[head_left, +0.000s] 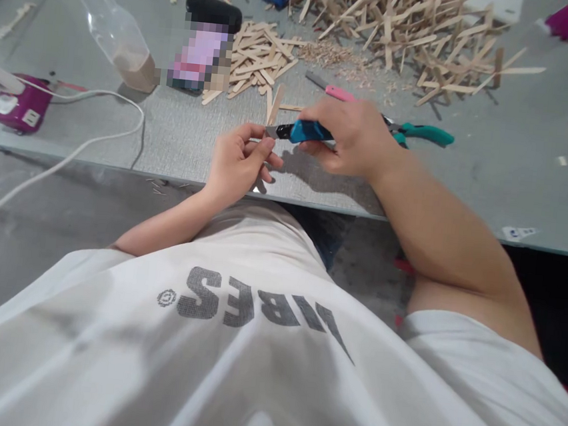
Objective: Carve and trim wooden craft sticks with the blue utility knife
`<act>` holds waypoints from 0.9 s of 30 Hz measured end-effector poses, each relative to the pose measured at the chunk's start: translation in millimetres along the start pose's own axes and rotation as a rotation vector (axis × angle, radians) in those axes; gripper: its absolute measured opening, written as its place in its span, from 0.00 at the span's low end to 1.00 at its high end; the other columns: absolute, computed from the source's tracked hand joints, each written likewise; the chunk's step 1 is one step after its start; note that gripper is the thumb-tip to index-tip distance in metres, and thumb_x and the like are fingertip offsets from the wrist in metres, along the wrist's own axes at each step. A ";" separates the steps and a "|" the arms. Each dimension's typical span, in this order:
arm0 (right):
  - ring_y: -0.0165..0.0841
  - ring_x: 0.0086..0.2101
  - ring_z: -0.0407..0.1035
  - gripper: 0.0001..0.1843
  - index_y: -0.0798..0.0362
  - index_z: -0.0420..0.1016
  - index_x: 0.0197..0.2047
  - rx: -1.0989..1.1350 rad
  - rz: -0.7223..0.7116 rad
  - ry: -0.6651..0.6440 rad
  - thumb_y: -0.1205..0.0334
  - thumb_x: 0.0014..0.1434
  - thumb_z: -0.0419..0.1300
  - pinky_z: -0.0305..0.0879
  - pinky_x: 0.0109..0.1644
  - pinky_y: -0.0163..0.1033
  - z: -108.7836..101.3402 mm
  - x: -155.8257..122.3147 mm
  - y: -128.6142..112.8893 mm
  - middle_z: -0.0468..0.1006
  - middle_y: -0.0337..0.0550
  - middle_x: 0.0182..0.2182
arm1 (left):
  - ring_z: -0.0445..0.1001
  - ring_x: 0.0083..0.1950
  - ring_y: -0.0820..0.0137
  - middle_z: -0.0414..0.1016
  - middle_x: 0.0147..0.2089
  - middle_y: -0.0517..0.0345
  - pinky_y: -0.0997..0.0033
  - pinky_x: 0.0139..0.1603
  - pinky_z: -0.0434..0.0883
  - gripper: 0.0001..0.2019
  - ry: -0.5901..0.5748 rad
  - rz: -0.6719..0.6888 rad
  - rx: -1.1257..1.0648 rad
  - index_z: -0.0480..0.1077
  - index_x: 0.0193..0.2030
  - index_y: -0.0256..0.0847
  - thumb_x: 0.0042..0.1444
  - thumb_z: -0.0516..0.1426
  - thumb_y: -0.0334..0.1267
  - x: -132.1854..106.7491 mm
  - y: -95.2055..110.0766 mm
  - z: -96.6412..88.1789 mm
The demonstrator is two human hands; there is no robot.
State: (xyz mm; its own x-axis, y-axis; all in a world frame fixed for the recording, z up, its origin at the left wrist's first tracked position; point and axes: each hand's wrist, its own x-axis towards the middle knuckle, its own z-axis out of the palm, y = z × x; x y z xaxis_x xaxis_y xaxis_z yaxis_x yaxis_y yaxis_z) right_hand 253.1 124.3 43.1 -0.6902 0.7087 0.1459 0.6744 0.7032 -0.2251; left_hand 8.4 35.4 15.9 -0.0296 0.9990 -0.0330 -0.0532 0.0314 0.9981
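My right hand (352, 139) grips a blue and black utility knife (302, 132), blade end pointing left. My left hand (241, 162) is closed in a pinch just in front of the blade, over the near edge of the grey table (493, 179); what it pinches is thin and mostly hidden by the fingers. A loose wooden stick (275, 103) lies on the table just beyond both hands.
Teal-handled pliers (425, 133) and a pink-handled tool (336, 92) lie behind my right hand. Piles of wooden sticks (407, 24) fill the far table. A blurred phone (201, 54), a plastic bag (115, 29), a purple power strip (19, 109) with white cable sit left.
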 end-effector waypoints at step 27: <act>0.54 0.52 0.85 0.34 0.35 0.82 0.75 -0.199 -0.162 0.136 0.32 0.79 0.51 0.80 0.58 0.61 10.5 6.2 27.7 0.90 0.49 0.56 | 0.80 0.21 0.78 0.85 0.27 0.65 0.84 0.20 0.67 0.12 -0.028 -0.050 0.010 0.75 0.43 0.41 0.79 0.69 0.40 -2.9 10.0 0.5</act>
State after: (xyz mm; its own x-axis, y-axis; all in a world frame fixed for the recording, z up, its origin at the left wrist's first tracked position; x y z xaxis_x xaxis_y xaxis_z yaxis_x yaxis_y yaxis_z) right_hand 264.7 147.6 27.6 -0.7607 0.5780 0.2954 0.6057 0.7957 0.0028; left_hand 8.4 32.8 26.0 0.0007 0.9967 -0.0816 -0.0442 0.0815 0.9957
